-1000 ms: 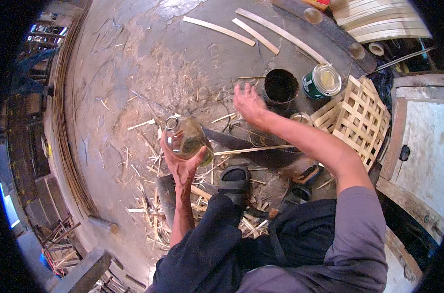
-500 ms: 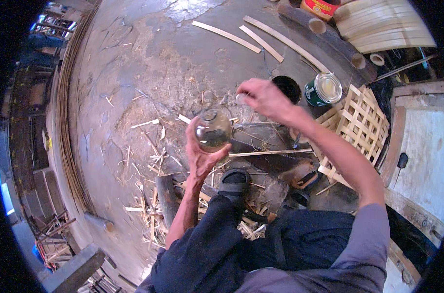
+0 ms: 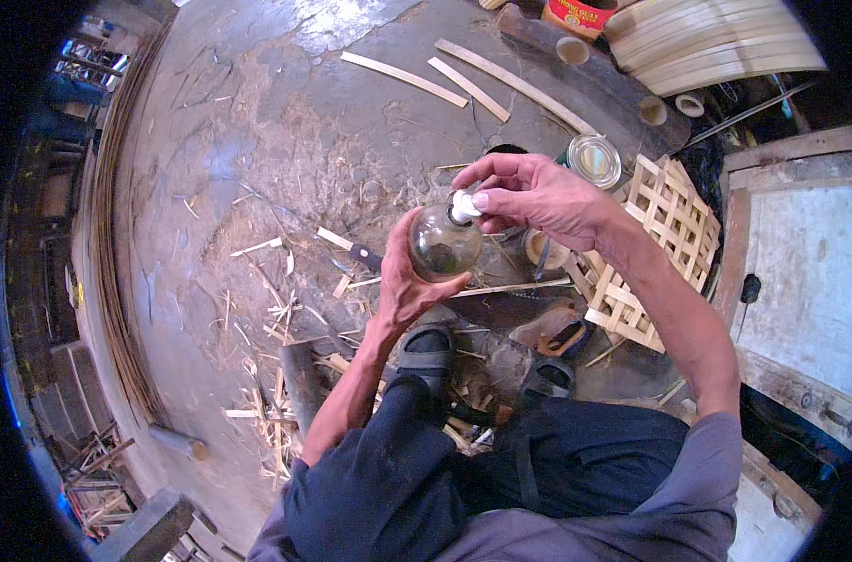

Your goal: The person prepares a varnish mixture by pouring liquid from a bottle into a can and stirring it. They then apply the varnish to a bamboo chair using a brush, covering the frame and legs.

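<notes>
We're up on the person's head, left fisheye of the side-by-side pair, peering steeply down at close range: glass bottle (image 3: 445,251) almost dead centre, hands (image 3: 412,286) right at it, lap (image 3: 374,478) on its near side, floor (image 3: 286,122) sweeping wide beyond it.

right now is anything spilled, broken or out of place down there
Yes, mostly litter: thin, pale wood splinters lie scattered left of the dark open-toed sandals, in no order, and the rough grey floor looks worn and patchy. The clear, round glass bottle in the left hand shows no visible crack or spill.
</notes>
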Available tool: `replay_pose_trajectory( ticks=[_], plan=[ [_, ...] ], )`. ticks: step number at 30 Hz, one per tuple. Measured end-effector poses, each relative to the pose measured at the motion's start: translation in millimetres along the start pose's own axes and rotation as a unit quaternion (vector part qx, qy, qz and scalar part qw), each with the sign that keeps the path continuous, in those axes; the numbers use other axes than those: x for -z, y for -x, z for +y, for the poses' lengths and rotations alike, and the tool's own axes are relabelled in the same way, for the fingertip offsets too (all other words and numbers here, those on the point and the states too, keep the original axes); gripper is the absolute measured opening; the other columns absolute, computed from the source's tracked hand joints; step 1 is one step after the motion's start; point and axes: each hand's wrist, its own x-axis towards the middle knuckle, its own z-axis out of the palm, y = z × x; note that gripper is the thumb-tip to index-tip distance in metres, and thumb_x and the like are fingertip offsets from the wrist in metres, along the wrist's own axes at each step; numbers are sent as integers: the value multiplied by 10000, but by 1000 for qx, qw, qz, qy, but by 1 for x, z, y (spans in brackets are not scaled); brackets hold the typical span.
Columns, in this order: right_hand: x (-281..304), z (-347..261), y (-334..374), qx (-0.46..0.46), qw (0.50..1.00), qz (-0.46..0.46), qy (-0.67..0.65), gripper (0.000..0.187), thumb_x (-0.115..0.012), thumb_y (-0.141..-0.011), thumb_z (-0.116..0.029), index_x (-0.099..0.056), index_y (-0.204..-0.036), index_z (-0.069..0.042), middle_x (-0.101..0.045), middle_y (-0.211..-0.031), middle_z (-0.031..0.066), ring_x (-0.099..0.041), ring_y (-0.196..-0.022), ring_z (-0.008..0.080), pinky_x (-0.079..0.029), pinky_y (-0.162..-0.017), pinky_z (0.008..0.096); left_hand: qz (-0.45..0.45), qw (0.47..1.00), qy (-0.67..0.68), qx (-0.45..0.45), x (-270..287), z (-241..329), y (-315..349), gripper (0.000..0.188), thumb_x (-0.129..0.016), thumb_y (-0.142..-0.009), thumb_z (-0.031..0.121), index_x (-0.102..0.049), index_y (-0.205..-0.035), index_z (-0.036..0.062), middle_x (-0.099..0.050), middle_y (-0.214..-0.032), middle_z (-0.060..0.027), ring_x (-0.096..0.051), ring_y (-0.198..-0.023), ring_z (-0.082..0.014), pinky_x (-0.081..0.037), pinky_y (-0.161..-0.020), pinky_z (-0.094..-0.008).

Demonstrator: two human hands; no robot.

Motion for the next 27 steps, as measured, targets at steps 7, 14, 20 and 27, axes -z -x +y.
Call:
replay_pose_trajectory(
  ticks=[7, 14, 20, 27],
  plan=[
    [-4, -3, 8, 10, 996, 30, 82, 277, -676, -912, -205, -634, -1146, -64, -645, -952, 2, -584, -791, 58, -504, -684, 208, -3, 1000, 11, -22, -3, -3, -2, 1031, -916, -571, 224, -342, -1412, 59, -518, -1285, -182, -534, -1198, -318, -442, -1023, -424],
    [-11, -9, 13, 29, 993, 51, 104, 311, -687, -895, -258, -644, -1145, -78, -648, -924, -6, -559, -786, 69, -486, -698, 242, -23, 998, 41, -32, -5, 6, -3, 1038, -914, -594, 214, -312, -1422, 47, -506, -1322, -145, -515, -1230, -249, -421, -1058, -399],
    [-13, -13, 17, 24, 992, 48, 116, 324, -681, -901, -287, -647, -1148, -80, -639, -941, -15, -551, -807, 69, -472, -716, 235, -25, 997, 59, -49, -7, 2, -5, 1037, -916, -595, 220, -316, -1424, 55, -505, -1327, -141, -514, -1231, -245, -417, -1060, -393],
    [-10, -11, 18, 23, 991, 46, 122, 351, -677, -906, -331, -650, -1149, -80, -630, -951, -18, -539, -832, 72, -461, -723, 241, -22, 996, 68, -54, -10, -2, -5, 1061, -925, -553, 252, -342, -1411, 27, -506, -1317, -172, -529, -1215, -305, -439, -1033, -402]
  ],
)
